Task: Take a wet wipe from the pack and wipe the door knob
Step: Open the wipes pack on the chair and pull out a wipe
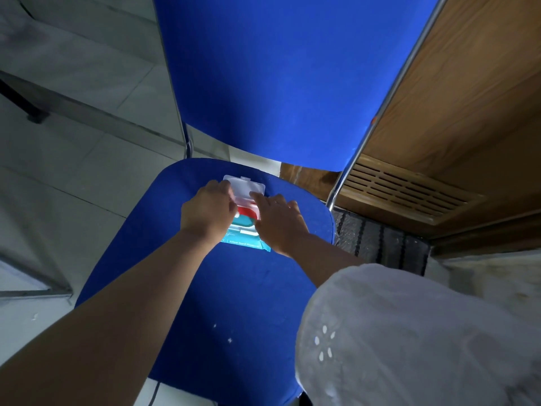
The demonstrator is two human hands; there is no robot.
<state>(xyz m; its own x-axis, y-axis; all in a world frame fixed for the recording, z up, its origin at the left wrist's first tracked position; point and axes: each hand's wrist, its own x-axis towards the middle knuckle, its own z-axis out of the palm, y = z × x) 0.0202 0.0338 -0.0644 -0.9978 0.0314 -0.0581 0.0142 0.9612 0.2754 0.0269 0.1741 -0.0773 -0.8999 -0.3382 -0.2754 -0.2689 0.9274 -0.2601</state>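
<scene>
A teal wet wipe pack lies on the blue chair seat, with a red patch near its opening. Its clear plastic lid is flipped open toward the chair back. My left hand holds the pack's left side, fingers at the lid's hinge. Resting on the pack's right side, my right hand has its index finger stretched to the lid's edge. No wipe shows in either hand. The door knob is out of view.
The blue chair back rises ahead, with chrome frame tubes. A wooden door with a slatted vent stands at the right. A striped mat lies below it. Pale floor tiles spread to the left.
</scene>
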